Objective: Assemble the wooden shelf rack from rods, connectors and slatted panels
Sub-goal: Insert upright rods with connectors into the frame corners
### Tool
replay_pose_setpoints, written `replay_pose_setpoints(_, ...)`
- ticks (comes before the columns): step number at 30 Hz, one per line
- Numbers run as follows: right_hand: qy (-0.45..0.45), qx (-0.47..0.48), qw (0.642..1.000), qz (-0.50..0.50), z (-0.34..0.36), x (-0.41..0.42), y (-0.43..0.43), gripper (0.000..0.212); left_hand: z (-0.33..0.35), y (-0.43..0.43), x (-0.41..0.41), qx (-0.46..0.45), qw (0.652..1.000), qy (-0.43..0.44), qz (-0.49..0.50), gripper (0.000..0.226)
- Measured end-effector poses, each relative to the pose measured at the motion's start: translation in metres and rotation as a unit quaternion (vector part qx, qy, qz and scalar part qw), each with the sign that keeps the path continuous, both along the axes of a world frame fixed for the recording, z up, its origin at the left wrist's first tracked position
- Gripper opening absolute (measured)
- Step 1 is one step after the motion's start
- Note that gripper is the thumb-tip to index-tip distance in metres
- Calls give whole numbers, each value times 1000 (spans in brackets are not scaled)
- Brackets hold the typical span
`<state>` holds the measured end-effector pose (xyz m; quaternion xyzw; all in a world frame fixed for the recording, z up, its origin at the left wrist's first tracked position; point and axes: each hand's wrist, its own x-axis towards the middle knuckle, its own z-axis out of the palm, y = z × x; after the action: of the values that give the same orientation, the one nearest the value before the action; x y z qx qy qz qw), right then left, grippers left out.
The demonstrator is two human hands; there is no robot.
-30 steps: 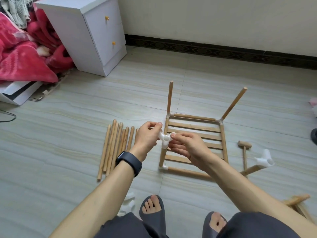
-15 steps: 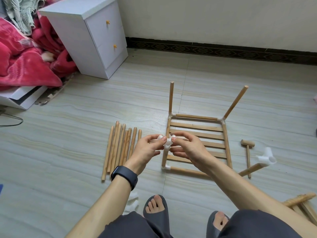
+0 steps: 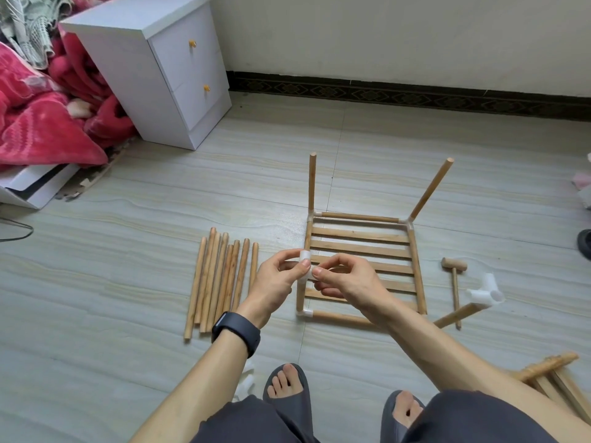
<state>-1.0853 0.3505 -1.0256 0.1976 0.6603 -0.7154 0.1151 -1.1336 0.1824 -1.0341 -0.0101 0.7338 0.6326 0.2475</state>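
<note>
While the slatted frame [image 3: 361, 247] is lying on the floor [image 3: 128, 266], the left hand [image 3: 275, 284] and the right hand [image 3: 347, 282] are both pinching a white connector [image 3: 304, 254] with their fingertips above its left side, near the loose rods [image 3: 220, 282].

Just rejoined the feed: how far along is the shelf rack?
Done: one slatted panel is framed, with two rods standing at its far corners. In hand: the left hand and right hand pinch a white connector. Left: the loose rods and more wooden parts at the lower right lie unused.
</note>
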Motion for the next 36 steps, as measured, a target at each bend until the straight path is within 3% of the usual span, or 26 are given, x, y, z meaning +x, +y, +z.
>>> replay_pose_setpoints(11, 8, 59, 998, 29, -9, 1, 3, 25, -6, -4, 4, -18, 1000, 25, -6, 44)
replay_pose_setpoints(13, 23, 135, 990, 38, -5, -2, 2, 19, -6, 0, 5, -30, 999, 35, -6, 48)
replay_pose_setpoints(15, 56, 277, 957, 62, -2, -4, -2, 18, -8, -2, 6, -21, 999, 36, -3, 46)
replay_pose_setpoints(18, 173, 461, 862, 118, 6, -10, -15, 47, -24, -27, 7, -36, 996, 7, 76, 35)
replay_pose_setpoints(20, 259, 557, 772, 163, 12, -19, -29, 53, -44, -55, 9, -141, 985, 2, 95, 27)
replay_pose_setpoints(22, 304, 627, 680, 228, 15, -32, -44, 47, -70, -87, 18, -275, 961, -17, 22, 30)
replay_pose_setpoints(23, 302, 648, 647, 265, 15, -38, -51, 42, -83, -100, 24, -340, 939, -33, -33, 34)
replay_pose_setpoints(25, 252, 665, 614, 342, 8, -48, -61, 34, -108, -119, 36, -447, 882, -65, -132, 43)
replay_pose_setpoints(28, 169, 708, 559, 398, -4, -49, -71, 21, -138, -126, 51, -509, 834, -79, -199, 51)
replay_pose_setpoints(33, 182, 705, 577, 370, -11, -50, -71, 32, -165, -122, 55, -527, 819, -55, -223, 31)
replay_pose_setpoints(36, 201, 697, 598, 341, -11, -50, -76, 17, -163, -129, 49, -542, 813, -47, -209, 27)
